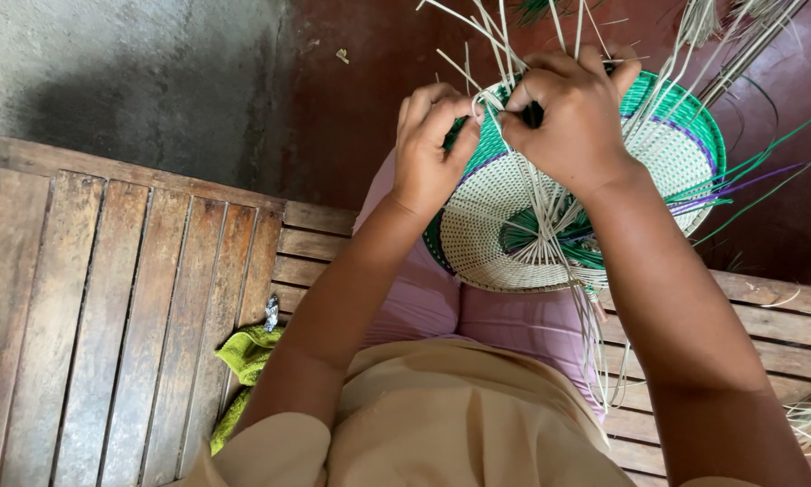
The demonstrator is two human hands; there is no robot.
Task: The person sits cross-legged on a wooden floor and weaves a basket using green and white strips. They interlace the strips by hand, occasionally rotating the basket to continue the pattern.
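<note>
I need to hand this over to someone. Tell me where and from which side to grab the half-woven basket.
Take the woven basket by its finished green rim on the near-left edge, coming from the lap side. That edge looks closed and firm and lies bare, while loose strands stick out across the middle and far side, where the left hand and right hand are pinching them.

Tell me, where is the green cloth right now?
The green cloth lies low and left in the head view, on the wooden slatted bench, beside the person's left arm.
</note>
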